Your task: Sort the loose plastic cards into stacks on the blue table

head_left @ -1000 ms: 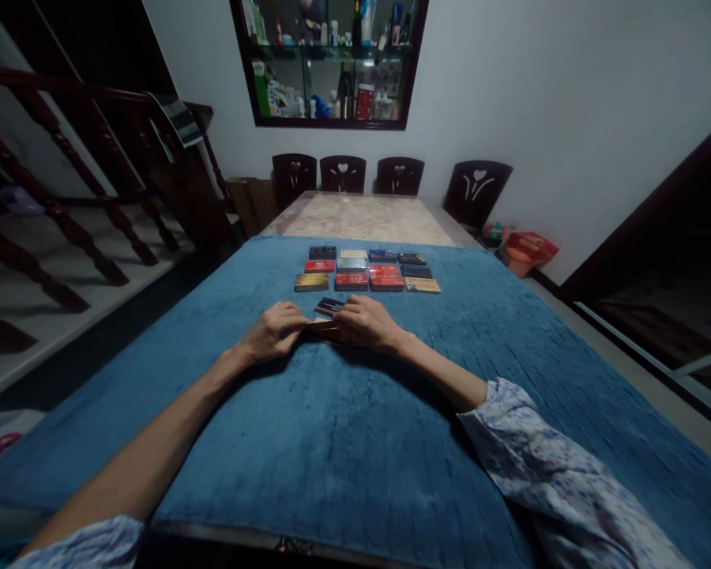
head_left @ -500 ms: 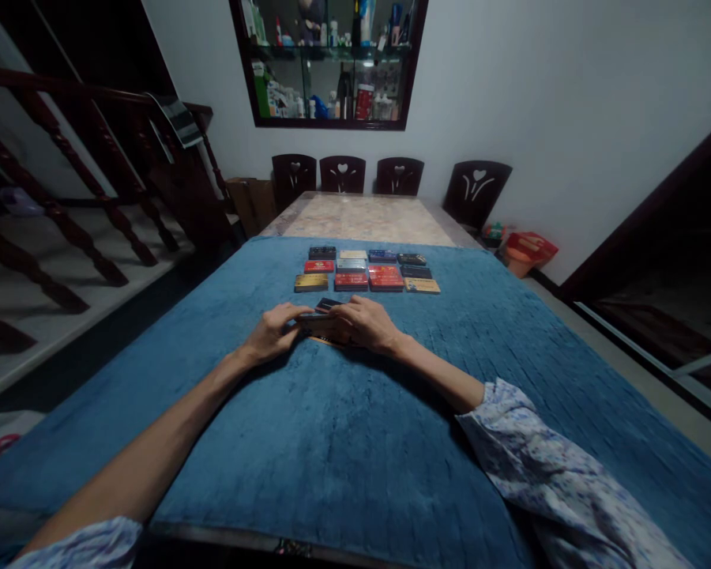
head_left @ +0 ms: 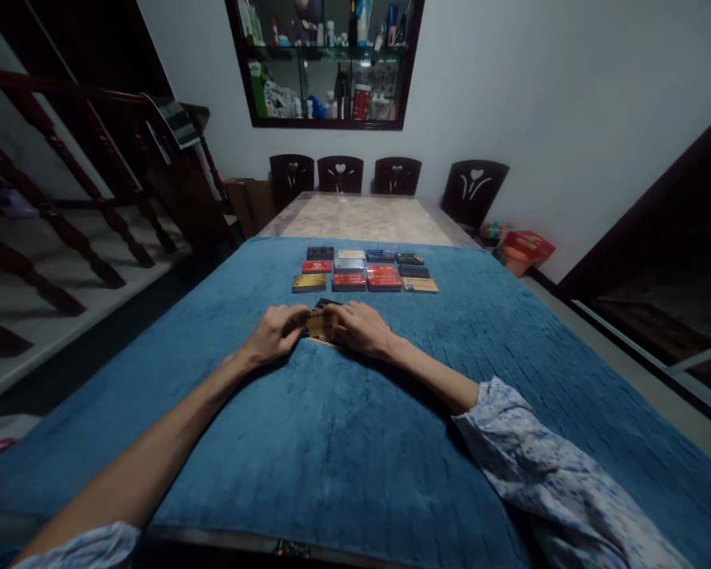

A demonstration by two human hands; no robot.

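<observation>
Between my two hands a gold-coloured card (head_left: 321, 322) is held by its ends, low over the blue cloth. My left hand (head_left: 276, 332) pinches its left end, and my right hand (head_left: 363, 327) grips the right end. Other cards lie beneath and behind it; a dark card (head_left: 325, 303) shows just past my fingers, partly hidden. Farther off, small card stacks stand in three rows, among them a gold stack (head_left: 309, 283), a red stack (head_left: 384, 277) and a yellow stack (head_left: 420, 284).
A blue cloth (head_left: 344, 442) covers the near part of the table, with the bare marbled top (head_left: 361, 215) beyond. Dark chairs (head_left: 340, 174) stand at the far end. Stair railings are at left; a red bag (head_left: 530, 245) sits on the right.
The card between my hands has tilted, so its gold face now shows where mostly an edge was visible. My right hand has dropped slightly. The view has shifted a little.
</observation>
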